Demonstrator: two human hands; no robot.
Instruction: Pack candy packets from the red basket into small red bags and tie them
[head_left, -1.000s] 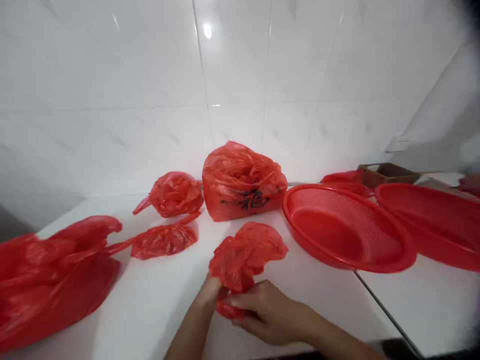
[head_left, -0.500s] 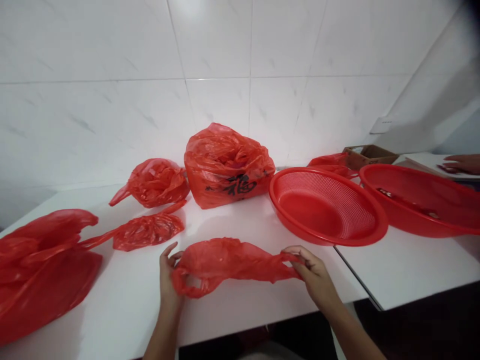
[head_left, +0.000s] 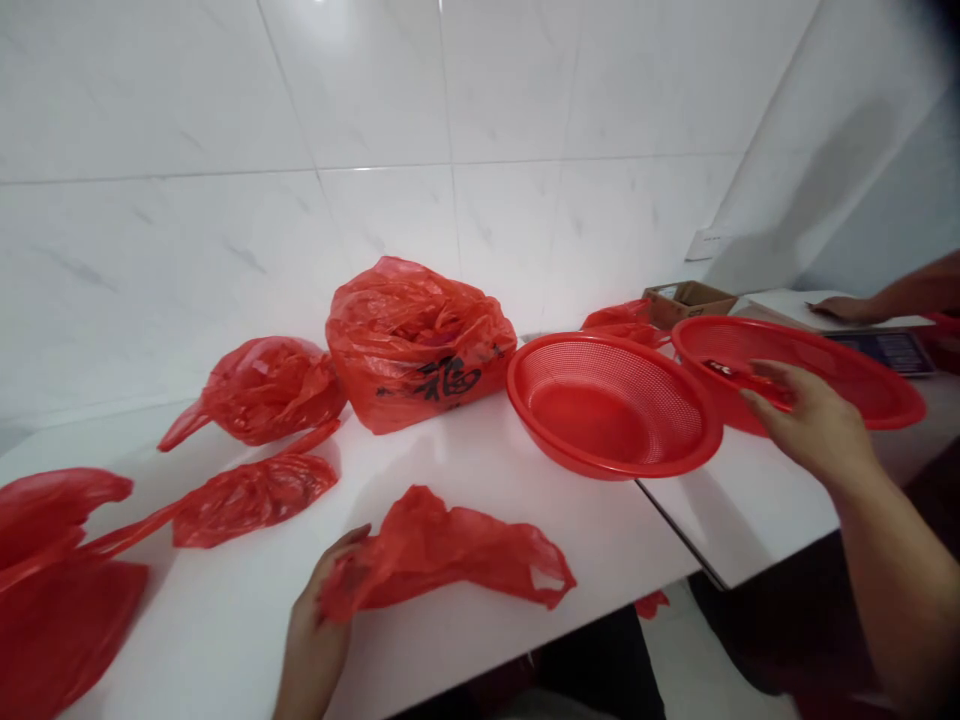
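My left hand (head_left: pixel 322 615) is closed on the left end of a crumpled thin red plastic bag (head_left: pixel 457 550). The bag's other end, with a handle loop, lies loose over the white table. Out to the right, my right hand (head_left: pixel 821 430) reaches over the near left rim of a red basin (head_left: pixel 832 375). Its thumb and fingers are round a small red packet (head_left: pixel 739 377) with dark and white marks; what the packet holds is too small to tell. Beside that basin sits a red perforated basket (head_left: pixel 600 415) with nothing visible inside.
A big red bag with black lettering (head_left: pixel 420 345) stands by the wall. Smaller red bags (head_left: pixel 266 390) (head_left: pixel 255 500) and a large one (head_left: pixel 67 620) lie left. Behind the basins are a cardboard box (head_left: pixel 690 300) and another person's hand (head_left: pixel 844 308). A table seam runs below the basket.
My right hand has let go of the bag and moved right to the basin, onto the packet. The bag's right end has dropped loose. The view has turned right.
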